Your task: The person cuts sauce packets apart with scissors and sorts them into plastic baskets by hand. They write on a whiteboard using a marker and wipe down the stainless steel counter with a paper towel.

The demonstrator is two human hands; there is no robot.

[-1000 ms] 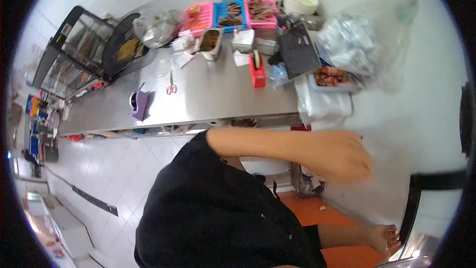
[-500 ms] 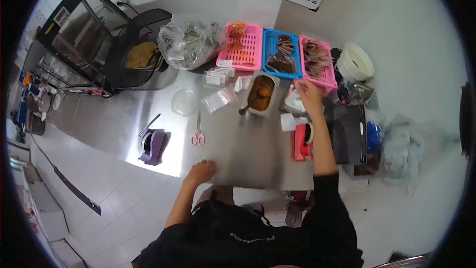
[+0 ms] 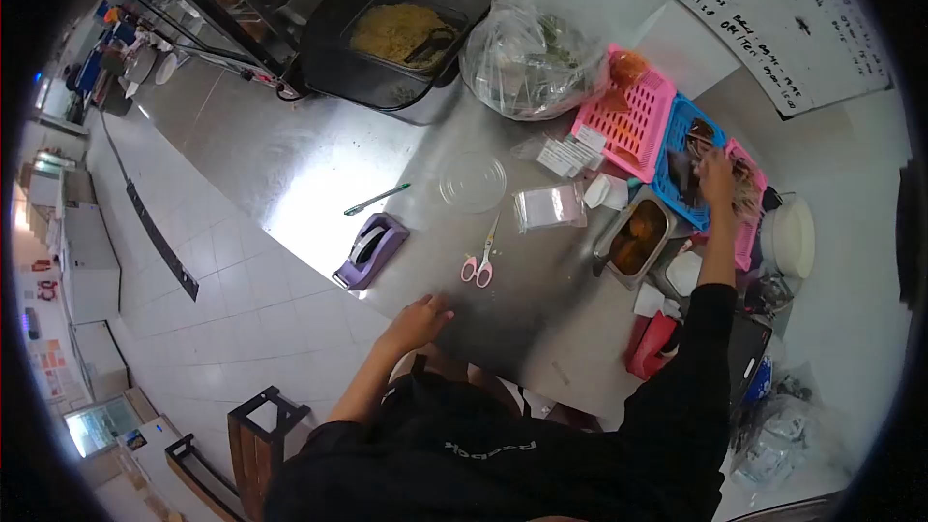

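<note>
Blue plastic basket [image 3: 674, 133] at the table's far R side, w/ the dark packets [image 3: 684, 172] in it. R hand [image 3: 715, 177] is over its R part, fingers bent down & fairly narrow; can't tell if they grip a packet. Pink basket [image 3: 633, 126] hugs its L side; 2nd pink basket [image 3: 745, 244] is close on the R, so little side room there. Just in front: steel pan [image 3: 638, 237] of brown-orange sauce, ladle [image 3: 603, 249] at its L rim. Red tape dispenser [image 3: 655, 343] is nearer, partly behind the R sleeve.

L hand [image 3: 418, 322] is at the table's near edge, fingers loosely bent, half open. Bare steel runs from there to the red dispenser. Scissors [image 3: 480, 269], clear bags [image 3: 549, 207] & round clear lid [image 3: 472, 184] take up the mid part; purple tape dispenser [image 3: 372, 251] is right by the edge, green pen [image 3: 377, 199] just beyond. Wide open stretch further L, up to the black tray [image 3: 338, 77] of yellow food.

Steel table [image 3: 551, 309] is shiny, glare on its L half. Pale tiled floor [image 3: 232, 319] L, stool [image 3: 253, 454] near; whiteboard [image 3: 764, 19] w/ handwriting on the wall.
</note>
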